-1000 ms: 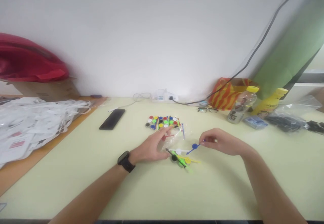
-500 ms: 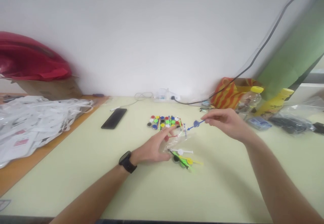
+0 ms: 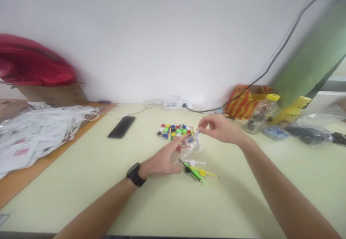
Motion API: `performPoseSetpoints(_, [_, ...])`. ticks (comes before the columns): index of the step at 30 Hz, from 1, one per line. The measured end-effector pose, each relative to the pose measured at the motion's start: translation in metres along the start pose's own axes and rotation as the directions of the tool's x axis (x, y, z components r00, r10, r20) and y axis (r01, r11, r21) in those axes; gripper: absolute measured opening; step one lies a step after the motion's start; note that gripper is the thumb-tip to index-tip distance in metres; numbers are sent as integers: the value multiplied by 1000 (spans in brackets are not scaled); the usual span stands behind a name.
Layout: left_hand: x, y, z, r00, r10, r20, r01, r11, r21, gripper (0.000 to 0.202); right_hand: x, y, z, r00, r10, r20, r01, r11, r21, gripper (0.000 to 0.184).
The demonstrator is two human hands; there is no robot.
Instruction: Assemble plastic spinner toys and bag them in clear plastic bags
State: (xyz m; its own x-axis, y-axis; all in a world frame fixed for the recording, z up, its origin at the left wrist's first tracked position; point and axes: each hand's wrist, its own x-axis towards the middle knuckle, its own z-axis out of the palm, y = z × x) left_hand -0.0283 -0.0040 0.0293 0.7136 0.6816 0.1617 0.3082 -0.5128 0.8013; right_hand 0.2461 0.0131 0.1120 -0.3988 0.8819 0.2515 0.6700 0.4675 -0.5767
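My left hand [image 3: 164, 158], with a black watch on its wrist, lies on the pale yellow table with its fingers spread over a small clear plastic bag [image 3: 189, 147]. My right hand [image 3: 218, 128] hovers just beyond it and pinches a thin blue stick with a round disc [image 3: 190, 140], whose tip reaches into the bag by my left fingers. A red stick lies in the bag. White, black, green and yellow sticks [image 3: 197, 170] lie loose in front of my left hand. Behind the bag sits a cluster of several coloured round caps [image 3: 174, 130].
A black phone [image 3: 121, 126] lies to the left. White bags [image 3: 38, 131] are heaped at the far left under a red bag on a box. A power strip [image 3: 177, 105], glasses, a striped bag, two yellow-capped bottles [image 3: 261, 118] and plastic bags stand at the back right.
My right hand lifted the blue stick off the loose pile, carried it up and back, then swung it left to the bag. My left hand stayed on the bag.
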Motion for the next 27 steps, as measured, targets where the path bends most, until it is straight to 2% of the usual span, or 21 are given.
performPoseSetpoints(2, [1,1,-1,1000,18,-7,-18,999,-44,103,-1,-2,-7,1000,4,-9,-3,999,40,32])
performPoseSetpoints(3, [1,2,-2,1000,28,-7,-29,997,-66,101,-3,-4,-11,1000,8,28,-11,996,90,34])
performPoseSetpoints(6, [2,2,-4,999,38,1,-38,991,-128,100,-9,-8,-17,975,-17,219,-34,974,226,34])
performPoseSetpoints(8, [2,1,-5,1000,21,7,-20,986,-166,101,-11,-10,-17,951,-42,307,-40,965,258,36])
performPoseSetpoints(12, [1,-3,-6,1000,-3,18,7,976,-217,99,-7,-7,-14,901,-91,424,-37,958,284,22])
performPoseSetpoints(15, [1,-6,-8,999,-36,27,42,958,-284,98,-1,-2,-15,909,-108,402,-31,945,324,18])
performPoseSetpoints(17, [4,-7,-8,999,-46,29,54,912,-407,100,3,0,-16,931,-124,343,-13,928,372,15])
performPoseSetpoints(21, [8,-6,-9,992,-61,114,124,696,-707,88,13,-1,-14,950,-209,234,69,866,495,17])
performPoseSetpoints(24, [8,-6,-7,974,-67,217,216,577,-788,79,21,-5,-8,947,-248,207,96,827,553,19])
performPoseSetpoints(27, [6,-6,-3,965,-72,253,254,506,-824,66,27,-5,-4,948,-255,192,104,815,570,20])
